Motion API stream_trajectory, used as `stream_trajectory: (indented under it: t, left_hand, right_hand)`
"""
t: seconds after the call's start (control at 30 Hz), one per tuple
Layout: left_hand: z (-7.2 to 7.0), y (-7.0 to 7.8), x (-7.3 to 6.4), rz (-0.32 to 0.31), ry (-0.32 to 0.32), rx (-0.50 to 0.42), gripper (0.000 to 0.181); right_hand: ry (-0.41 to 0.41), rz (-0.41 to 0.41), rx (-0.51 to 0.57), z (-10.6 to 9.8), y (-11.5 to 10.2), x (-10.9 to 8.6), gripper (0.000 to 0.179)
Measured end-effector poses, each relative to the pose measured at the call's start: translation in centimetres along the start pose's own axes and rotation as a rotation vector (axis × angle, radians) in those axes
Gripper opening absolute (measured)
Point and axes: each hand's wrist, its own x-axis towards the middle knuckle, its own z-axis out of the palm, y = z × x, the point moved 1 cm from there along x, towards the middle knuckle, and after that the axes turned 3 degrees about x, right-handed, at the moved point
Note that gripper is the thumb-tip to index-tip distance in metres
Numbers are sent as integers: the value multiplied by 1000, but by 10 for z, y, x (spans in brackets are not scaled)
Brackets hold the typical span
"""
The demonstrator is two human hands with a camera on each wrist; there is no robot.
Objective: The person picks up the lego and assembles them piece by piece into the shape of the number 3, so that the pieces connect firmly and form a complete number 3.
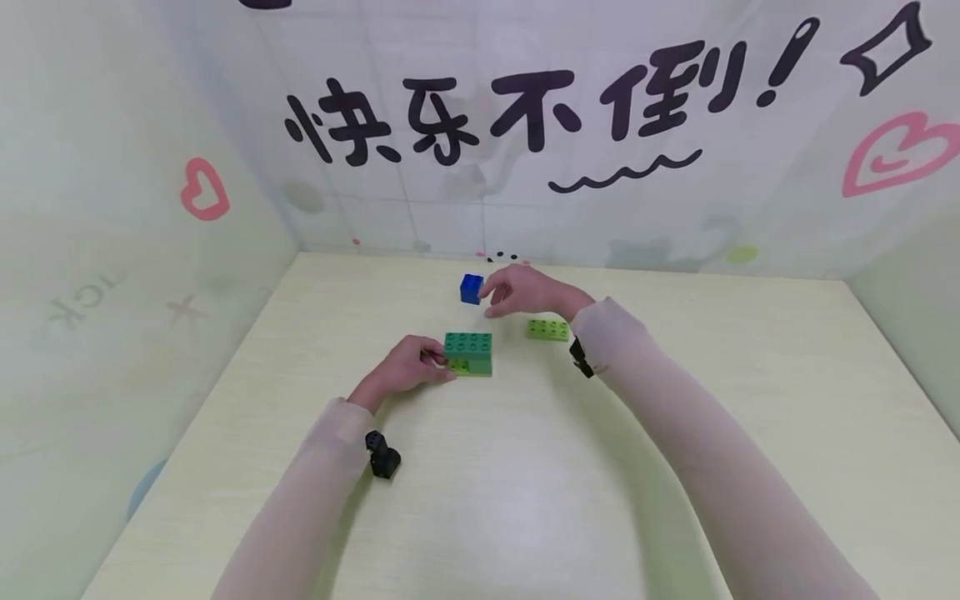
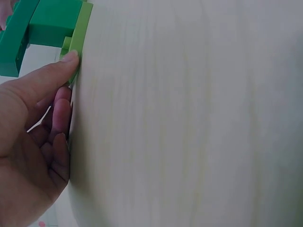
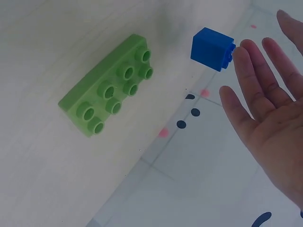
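Building bricks stand stacked near the middle of the table: a dark green brick (image 1: 468, 343) on top, a green brick (image 2: 54, 21) under it, and a flat lime brick (image 2: 81, 28) at the bottom. My left hand (image 1: 408, 364) pinches the lime brick's left end, thumb on the near side; its other fingertips are partly hidden. Farther back, a small blue brick (image 1: 471, 288) sits on the table. Beside it is my right hand (image 1: 525, 290), fingers relaxed and apart, holding nothing. A loose lime brick (image 3: 106, 87) lies studs up, below and to the right of that hand.
The pale wooden table (image 1: 510, 500) meets a printed white back wall (image 1: 450, 217) just behind the blue brick. Side walls rise at left and right. A black wrist device (image 1: 382, 454) is on the left sleeve, another (image 1: 581, 358) on the right.
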Motion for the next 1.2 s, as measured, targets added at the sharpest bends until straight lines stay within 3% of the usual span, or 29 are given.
stream_trajectory:
  t: [0.23, 0.63, 1.2]
  left_hand:
    - [4, -1, 3, 6, -4, -6, 28]
    - [2, -4, -4, -12, 15, -6, 30]
    - [3, 1, -1, -19, 9, -12, 32]
  right_hand:
    - [119, 56, 13, -5, 4, 9, 35]
    - [248, 98, 47, -1, 11, 32, 39]
    - [334, 164, 60, 9, 27, 45, 44]
